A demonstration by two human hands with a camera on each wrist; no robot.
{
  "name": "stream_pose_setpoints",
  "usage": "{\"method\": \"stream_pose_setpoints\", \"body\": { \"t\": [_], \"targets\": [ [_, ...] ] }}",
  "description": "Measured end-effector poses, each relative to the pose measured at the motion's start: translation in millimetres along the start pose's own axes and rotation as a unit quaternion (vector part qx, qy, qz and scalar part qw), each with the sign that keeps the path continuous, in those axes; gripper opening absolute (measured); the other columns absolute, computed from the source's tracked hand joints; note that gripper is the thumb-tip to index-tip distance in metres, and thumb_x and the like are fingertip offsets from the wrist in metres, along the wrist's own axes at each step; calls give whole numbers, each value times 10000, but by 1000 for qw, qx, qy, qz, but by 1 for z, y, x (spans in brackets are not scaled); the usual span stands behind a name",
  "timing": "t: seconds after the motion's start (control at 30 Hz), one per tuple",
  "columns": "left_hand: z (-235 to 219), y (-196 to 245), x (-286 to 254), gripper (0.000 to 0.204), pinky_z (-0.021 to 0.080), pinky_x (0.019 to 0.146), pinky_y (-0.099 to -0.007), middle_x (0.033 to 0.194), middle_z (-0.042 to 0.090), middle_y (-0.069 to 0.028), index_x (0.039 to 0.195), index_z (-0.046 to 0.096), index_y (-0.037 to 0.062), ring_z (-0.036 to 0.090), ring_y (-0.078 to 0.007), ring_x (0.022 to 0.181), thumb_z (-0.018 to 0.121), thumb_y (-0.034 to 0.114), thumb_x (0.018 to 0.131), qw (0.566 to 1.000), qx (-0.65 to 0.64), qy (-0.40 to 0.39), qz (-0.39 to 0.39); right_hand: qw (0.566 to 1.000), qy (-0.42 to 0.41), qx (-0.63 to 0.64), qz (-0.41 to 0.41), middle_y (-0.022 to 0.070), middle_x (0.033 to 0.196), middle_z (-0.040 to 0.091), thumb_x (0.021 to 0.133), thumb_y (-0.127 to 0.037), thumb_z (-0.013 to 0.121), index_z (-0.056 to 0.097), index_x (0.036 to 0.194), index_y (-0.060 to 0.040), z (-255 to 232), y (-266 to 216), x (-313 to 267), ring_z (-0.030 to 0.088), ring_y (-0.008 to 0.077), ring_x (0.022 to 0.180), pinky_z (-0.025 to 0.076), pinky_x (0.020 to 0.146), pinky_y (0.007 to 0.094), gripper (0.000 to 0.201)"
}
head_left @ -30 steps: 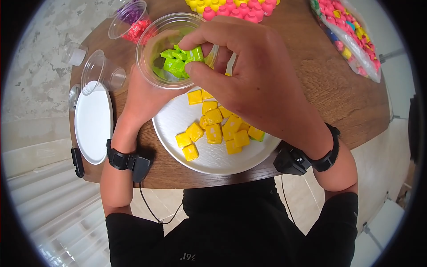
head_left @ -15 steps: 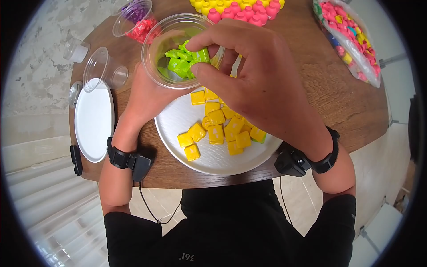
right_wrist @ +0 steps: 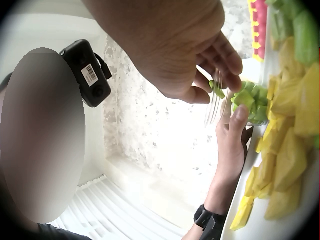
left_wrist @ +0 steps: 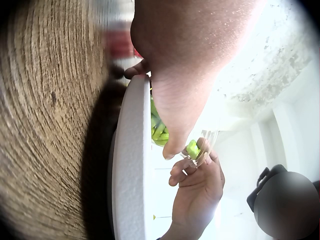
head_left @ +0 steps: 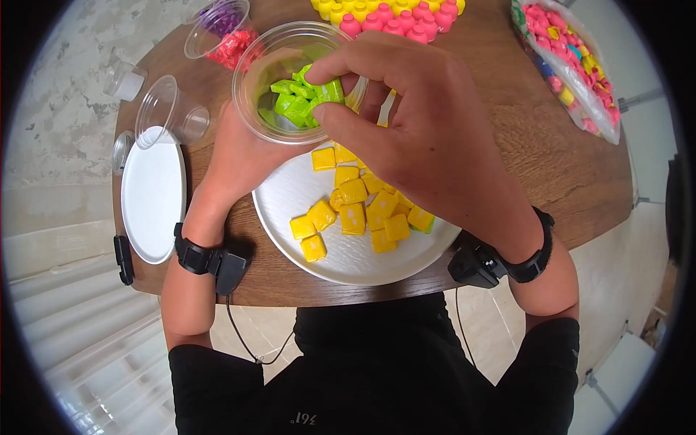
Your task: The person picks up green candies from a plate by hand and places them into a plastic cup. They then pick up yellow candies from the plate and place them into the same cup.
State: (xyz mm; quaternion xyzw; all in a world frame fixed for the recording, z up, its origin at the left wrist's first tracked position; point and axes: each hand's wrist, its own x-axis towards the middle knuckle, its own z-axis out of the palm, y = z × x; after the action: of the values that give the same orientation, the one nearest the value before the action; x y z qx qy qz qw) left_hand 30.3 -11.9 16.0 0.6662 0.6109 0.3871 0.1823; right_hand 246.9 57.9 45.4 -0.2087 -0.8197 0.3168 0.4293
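Observation:
My left hand (head_left: 235, 163) grips a clear plastic cup (head_left: 246, 109) from its side, above the far left part of a round white plate (head_left: 279, 217). Green wrapped candies (head_left: 292, 109) lie in the cup, also visible in the right wrist view as a green heap (right_wrist: 250, 102). Thumb and fingers of my right hand (head_left: 428, 116) pinch one green candy (head_left: 331, 92) at the cup's mouth. In the left wrist view this candy (left_wrist: 193, 149) shows between the fingertips. Yellow wrapped candies (head_left: 353, 217) are spread on the plate, with a bit of green (head_left: 428, 225) at their right edge.
At left lie a white oval plate (head_left: 152, 210) and a tipped clear cup (head_left: 156, 116). Behind are red candies (head_left: 232, 47) and purple ones (head_left: 225, 18) in clear cups. Yellow and pink bottle-shaped pieces (head_left: 391, 25) stand at the back; a bag of colourful pieces (head_left: 569, 65) lies right.
The head view has shifted slightly, moving the scene a little to the right. Both hands keep the same hold on the cup and the green candy.

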Motion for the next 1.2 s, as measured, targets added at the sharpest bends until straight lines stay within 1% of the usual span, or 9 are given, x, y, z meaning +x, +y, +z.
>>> {"method": "stream_pose_setpoints", "body": {
  "t": [0.03,0.37,0.57,0.63,0.83,1.2],
  "targets": [
    [1,-1,0,861,559,1029,-378,1314,707,-120,1450,583,63,690,-236,1201,1005,209,714,1000,7,15,16,1000,-4,-3,2,80,917,730,864,-89,787,755,1031,-13,0,0,0,644,144,655,505,620,299,187],
    [2,-3,0,873,560,1037,-383,1329,705,-120,1461,578,64,692,-249,1211,1004,215,714,1000,-1,16,18,1000,-4,-7,2,78,922,732,861,-93,787,753,1033,-17,-1,0,0,646,151,658,509,627,300,191],
    [-1,-1,-1,852,564,1030,-383,1321,709,-121,1451,583,63,697,-249,1204,999,215,723,999,19,20,21,1000,-5,-6,1,77,927,733,860,-93,788,749,1033,-21,0,-1,0,654,153,666,520,632,299,192],
    [-2,3,-2,812,485,1126,-375,1431,646,-96,1511,546,75,624,-206,1297,911,95,785,1000,13,-20,-17,1000,-8,-5,4,76,929,733,862,-98,789,750,1035,-22,-1,0,0,658,151,665,520,628,296,192],
    [-2,2,-2,815,488,1121,-371,1431,643,-90,1515,543,75,620,-197,1295,909,93,787,999,-19,-22,-20,1000,-9,-2,2,77,924,730,865,-104,790,754,1039,-27,-1,0,-1,665,149,661,521,624,295,193],
    [-2,2,-2,801,484,1126,-369,1428,646,-92,1510,548,71,618,-196,1295,901,85,791,1000,-2,-17,-4,1000,-10,4,6,81,924,728,867,-113,797,757,1040,-21,0,-1,-1,665,149,660,520,623,296,200]
  ]
}}
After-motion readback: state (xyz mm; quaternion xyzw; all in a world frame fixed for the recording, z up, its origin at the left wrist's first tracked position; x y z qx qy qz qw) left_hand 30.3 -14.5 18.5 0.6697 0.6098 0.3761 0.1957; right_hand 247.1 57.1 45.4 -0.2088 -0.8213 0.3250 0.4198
